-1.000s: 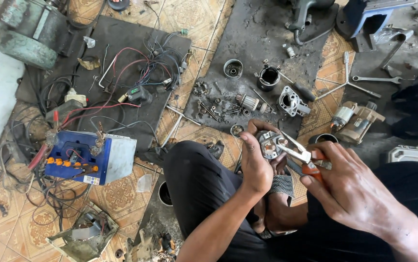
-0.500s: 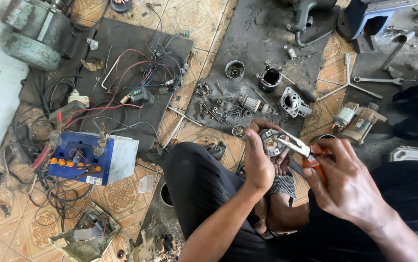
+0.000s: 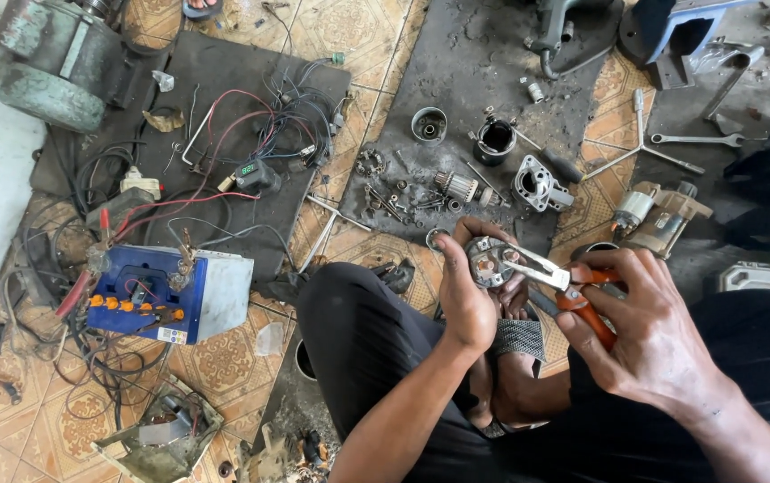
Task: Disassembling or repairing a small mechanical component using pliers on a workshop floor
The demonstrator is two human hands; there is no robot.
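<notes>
My left hand point(image 3: 470, 291) grips a small round metal motor part point(image 3: 490, 260) over my knee. My right hand point(image 3: 649, 326) is closed on orange-handled pliers point(image 3: 573, 295); their metal jaws reach left onto the round part. Just beyond my hands, on a dark greasy mat point(image 3: 483, 107), lie dismantled starter pieces: a cylindrical housing point(image 3: 495, 140), a small armature point(image 3: 459, 186), a grey cast end cover point(image 3: 537, 186) and a round cup point(image 3: 429, 125).
A blue and white battery point(image 3: 170, 291) with red and black leads sits at the left on the tiled floor. A wire tangle point(image 3: 259, 134) lies on another mat. A complete starter motor point(image 3: 658, 215), wrenches point(image 3: 662, 148) and a green motor point(image 3: 54, 63) surround me.
My right hand has slid the pliers a little left and lower on the round part. My left hand has kept its grip, and the view has shifted slightly.
</notes>
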